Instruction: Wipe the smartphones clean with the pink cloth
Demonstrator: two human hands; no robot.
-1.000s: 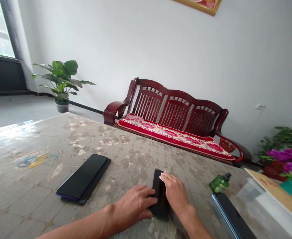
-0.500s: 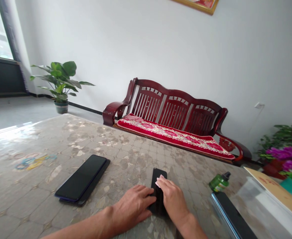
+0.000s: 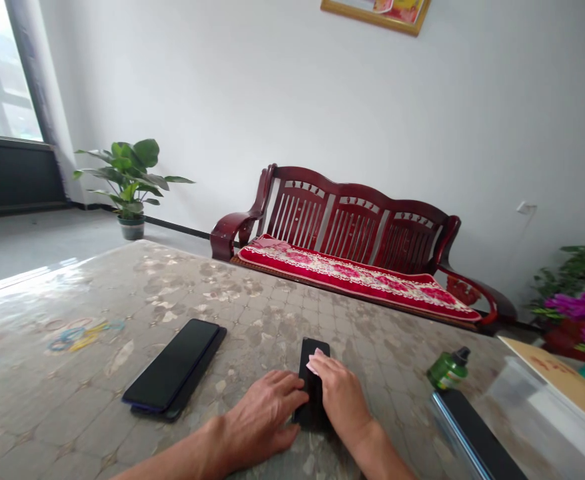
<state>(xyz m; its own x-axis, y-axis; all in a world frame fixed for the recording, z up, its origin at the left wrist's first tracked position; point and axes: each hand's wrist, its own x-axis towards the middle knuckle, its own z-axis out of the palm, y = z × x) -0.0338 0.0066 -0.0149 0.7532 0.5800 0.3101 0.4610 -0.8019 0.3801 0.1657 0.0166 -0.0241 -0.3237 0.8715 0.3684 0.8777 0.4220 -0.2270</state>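
A black smartphone [image 3: 314,408] lies on the patterned tabletop in front of me, screen up. My left hand [image 3: 260,420] holds it steady from the left, with the fingertips on its edge and the thumb near the lower corner. Over its upper right part lies my right hand [image 3: 341,393], fingers bent and pressed together on a small pale pink piece [image 3: 314,362] that looks like folded cloth or tissue. Most of that piece is hidden under the fingers. To the left, two more dark phones [image 3: 175,367] lie stacked, slightly offset.
Coloured rubber bands [image 3: 80,335] lie on the table [image 3: 252,320] at the left. At the right are a green spray bottle [image 3: 448,369], a dark phone-like slab [image 3: 480,433] and a translucent box [image 3: 537,407] with a tan sheet [image 3: 562,373]. A red wooden bench [image 3: 352,227] stands beyond.
The camera view has shifted slightly, so the scene sits a little lower and further right. Both hands stay on the smartphone, nearly unchanged in position, and the pale pink piece remains near its top.
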